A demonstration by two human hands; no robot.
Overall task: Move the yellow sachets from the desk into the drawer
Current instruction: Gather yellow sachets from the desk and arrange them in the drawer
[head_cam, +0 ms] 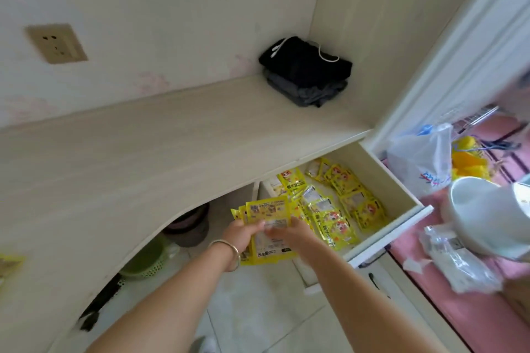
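Both my hands hold one fanned stack of yellow sachets [268,210] just left of the open drawer [401,195], in front of the desk's curved edge. My left hand [242,233], with a bangle on the wrist, grips the stack's left side. On the right side, my right hand [289,233] grips the same stack. Several more yellow sachets [341,203] lie loose inside the drawer. One yellow sachet [10,264] shows at the desk's far left edge, partly cut off.
Folded dark clothes [308,71] sit in the back right corner of the pale wooden desk [129,157]. Under the desk stand a green basket [144,262] and a dark bin [187,225]. Right of the drawer are a plastic bag [421,160], a white bowl [484,215] and clear wrappers [456,258].
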